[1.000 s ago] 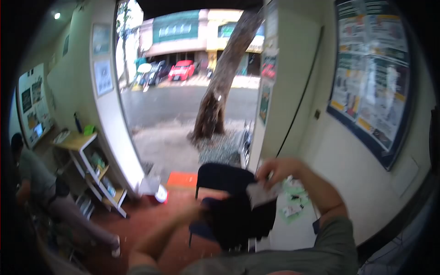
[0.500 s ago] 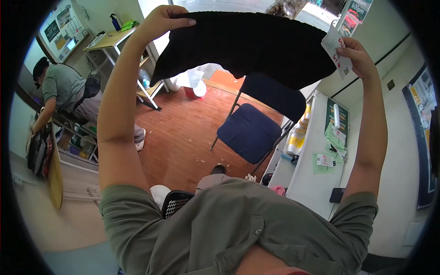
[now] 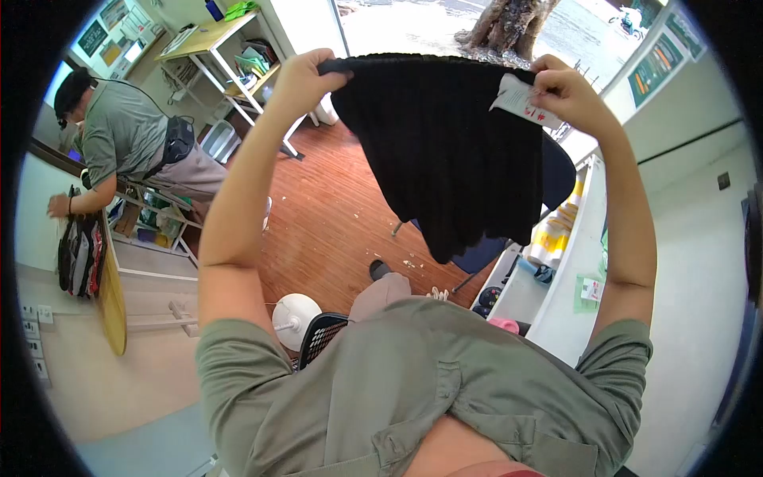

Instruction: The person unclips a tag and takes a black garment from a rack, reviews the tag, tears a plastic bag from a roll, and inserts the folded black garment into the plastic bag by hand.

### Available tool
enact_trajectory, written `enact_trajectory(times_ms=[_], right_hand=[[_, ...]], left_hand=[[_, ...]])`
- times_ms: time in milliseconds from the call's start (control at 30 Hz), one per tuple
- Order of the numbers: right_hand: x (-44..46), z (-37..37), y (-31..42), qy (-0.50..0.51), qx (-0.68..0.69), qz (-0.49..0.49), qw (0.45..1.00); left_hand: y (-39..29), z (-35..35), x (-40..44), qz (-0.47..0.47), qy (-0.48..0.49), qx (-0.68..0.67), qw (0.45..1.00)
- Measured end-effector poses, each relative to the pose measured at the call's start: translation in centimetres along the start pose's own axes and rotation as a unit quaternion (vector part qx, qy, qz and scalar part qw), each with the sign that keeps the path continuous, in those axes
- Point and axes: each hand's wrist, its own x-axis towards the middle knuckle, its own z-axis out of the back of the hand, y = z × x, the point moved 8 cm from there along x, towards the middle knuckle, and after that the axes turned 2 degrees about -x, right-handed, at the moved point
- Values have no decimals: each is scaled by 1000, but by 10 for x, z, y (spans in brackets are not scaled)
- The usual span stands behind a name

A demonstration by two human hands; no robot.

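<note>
A black garment (image 3: 445, 151) with a gathered waistband hangs stretched between my raised hands; the frames do not show clearly if it is shorts or a skirt. My left hand (image 3: 314, 83) pinches the waistband at its left end. At the opposite end, my right hand (image 3: 566, 95) grips the band together with a white paper slip (image 3: 520, 99) printed in red. The slip lies over the cloth's upper right corner. Below, the fabric drops in loose folds in front of a dark folding chair (image 3: 560, 171) and hides part of its seat.
On the left, another person (image 3: 131, 131) bends beside a wooden board (image 3: 113, 294) and hanging dark items (image 3: 79, 250). A shelf table (image 3: 211, 40) stands behind. A white shelf unit (image 3: 548, 298) with yellow-white rolls (image 3: 550, 242) runs along the right. A white round-based object (image 3: 296, 318) is near my left side.
Both hands have come lower and closer together, still holding the garment. The cloth now hangs longer downward. The view has tilted up and left, and the other person stands more upright.
</note>
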Motion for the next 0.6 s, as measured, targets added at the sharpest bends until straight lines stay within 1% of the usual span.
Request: enact_trajectory(times_ms=[33, 67, 100, 133, 167, 200, 233, 267, 300, 333, 367, 400, 433, 467, 500, 533, 567, 600], right_hand=[[14, -11, 9, -12, -6, 7, 1000], [27, -21, 16, -3, -25, -5, 1000], [40, -31, 21, 6, -45, -15, 999], [50, -44, 17, 36, -78, -51, 995], [59, -51, 24, 39, -76, -46, 995], [68, -54, 39, 25, -57, -5, 998], [76, -58, 52, 11, -36, 34, 999], [83, -65, 62, 20, -24, 81, 996], [89, -74, 69, 47, 21, 120, 991], [100, -90, 62, 125, 109, 60, 984], [106, -109, 56, 202, 196, -1, 959], [115, -131, 41, 234, 248, -14, 940], [124, -161, 15, 285, 302, -115, 902], [138, -181, -4, 256, 328, -210, 885], [147, -200, -17, 225, 347, -302, 859], [160, -223, -16, 233, 349, -299, 857], [171, -249, -14, 201, 470, -334, 792], [182, -273, -8, 167, 579, -364, 710]], left_hand=[[8, 5, -4, 26, -42, -67, 997], [5, 11, -8, -16, -65, -10, 998], [-3, 16, -13, -8, -57, -29, 998], [5, 15, -18, -2, -54, -60, 997], [17, 18, -22, 2, -52, -91, 994], [33, 19, -29, 25, 3, -3, 1000], [64, 11, -35, 74, 74, -70, 992], [90, 8, -44, 104, 127, -128, 978], [98, 5, -53, 135, 179, -186, 957], [92, 10, -57, 115, 171, -339, 918], [96, 13, -57, 102, 186, -397, 893], [121, 16, -56, 149, 144, -384, 900], [145, 17, -55, 195, 103, -369, 903], [159, 16, -52, 207, 76, -313, 924], [178, 17, -49, 183, 18, -243, 952], [208, 15, -51, 215, -26, -181, 959], [233, 15, -55, 244, -71, -117, 960], [247, 12, -62, 261, -118, -172, 943]])
